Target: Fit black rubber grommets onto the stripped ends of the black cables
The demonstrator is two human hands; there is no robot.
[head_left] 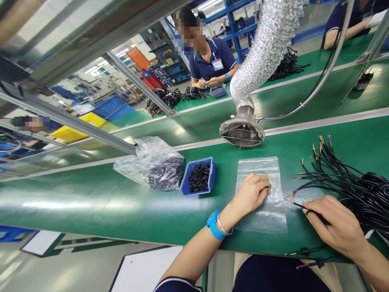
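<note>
My left hand (pixel 251 192) rests on a flat clear zip bag (pixel 264 222), its fingers closed on a small yellow-green pad (pixel 266 179) lying there. The pad is partly hidden by my fingers. Between thumb and fingers, my right hand (pixel 338 223) pinches a black cable (pixel 299 205) near its end. Its stripped wire tips point left toward the bag. Beyond my right hand lies a bundle of black cables (pixel 361 182) with coloured wire ends fanned out. Two cables with black grommets (pixel 320 263) hang by the table's front edge.
A blue bin (pixel 214 174) of small black parts stands left of the zip bag, beside a larger plastic bag (pixel 154 168) of dark parts. A fume extractor hood (pixel 243 132) hangs low over the green table (pixel 91 202). Across the partition a co-worker (pixel 212 61) handles parts.
</note>
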